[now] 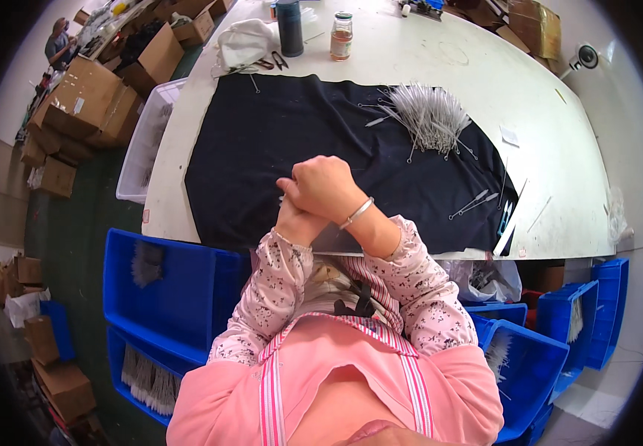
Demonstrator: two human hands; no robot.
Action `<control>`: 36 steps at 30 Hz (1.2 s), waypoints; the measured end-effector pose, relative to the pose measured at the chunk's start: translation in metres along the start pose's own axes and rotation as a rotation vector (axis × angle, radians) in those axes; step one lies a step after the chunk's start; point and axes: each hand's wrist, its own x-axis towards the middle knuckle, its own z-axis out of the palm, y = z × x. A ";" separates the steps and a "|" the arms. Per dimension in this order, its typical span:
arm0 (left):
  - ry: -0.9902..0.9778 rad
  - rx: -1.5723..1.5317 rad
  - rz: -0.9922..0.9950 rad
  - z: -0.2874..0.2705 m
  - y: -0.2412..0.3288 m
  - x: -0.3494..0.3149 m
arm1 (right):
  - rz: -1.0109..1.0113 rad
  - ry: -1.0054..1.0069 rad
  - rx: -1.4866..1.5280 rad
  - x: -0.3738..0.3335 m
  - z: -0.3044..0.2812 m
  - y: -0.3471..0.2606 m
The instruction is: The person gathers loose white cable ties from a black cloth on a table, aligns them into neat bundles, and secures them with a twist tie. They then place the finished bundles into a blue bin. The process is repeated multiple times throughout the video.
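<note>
Over the near middle of the dark cloth, my two hands are together. My right hand, with a bracelet at its wrist, lies curled across the top of my left hand. Its fingers are closed, and what they hold, if anything, is hidden. The fingers of my left hand are covered by the right. A small pale bit shows beside the left hand, too small to name. Beyond them to the right lies a heap of small white wire brushes with looped ends. A few loose brushes rest at the cloth's right side.
Thread snips lie at the cloth's right edge. A dark bottle, a glass jar and a white cloth bag stand at the table's far side. Blue bins sit below the table on both sides. Cardboard boxes are stacked left; a person is far off.
</note>
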 end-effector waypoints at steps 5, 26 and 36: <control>0.074 0.237 0.177 -0.004 0.013 0.025 | 0.082 -0.094 0.079 0.035 0.010 0.013; 0.032 0.290 -0.196 0.058 -0.021 -0.094 | 0.313 0.518 0.578 -0.110 0.011 0.066; 0.890 2.465 1.247 0.037 0.181 0.046 | 0.271 0.286 0.121 -0.180 0.045 0.131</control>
